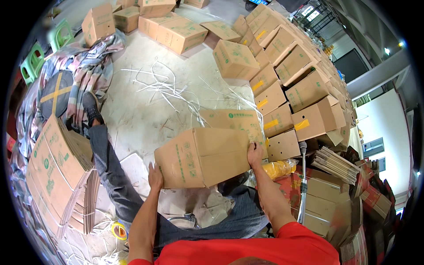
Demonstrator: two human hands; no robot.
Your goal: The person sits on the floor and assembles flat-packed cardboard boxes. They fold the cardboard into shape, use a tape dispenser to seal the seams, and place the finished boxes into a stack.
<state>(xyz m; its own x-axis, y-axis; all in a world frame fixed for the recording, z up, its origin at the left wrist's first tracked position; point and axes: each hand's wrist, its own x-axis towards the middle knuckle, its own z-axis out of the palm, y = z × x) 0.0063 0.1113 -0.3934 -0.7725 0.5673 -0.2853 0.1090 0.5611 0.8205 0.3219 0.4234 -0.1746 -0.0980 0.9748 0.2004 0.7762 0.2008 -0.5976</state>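
Observation:
I hold a brown cardboard box (203, 154) with green print in front of me, tilted, above my lap. My left hand (155, 176) presses against its lower left corner. Gripping its right edge near the top is my right hand (255, 153). Behind the box lies another flat-looking carton (232, 120) on the floor. My legs in dark trousers (110, 172) stretch out to the left below the box.
A stack of flattened cartons (57, 168) stands at my left. Many built boxes (291, 88) are piled in rows at the right and back. White strapping strips (168, 88) litter the concrete floor. Yellow tape rolls (279, 168) lie at my right, one tape roll (118, 229) by my left leg.

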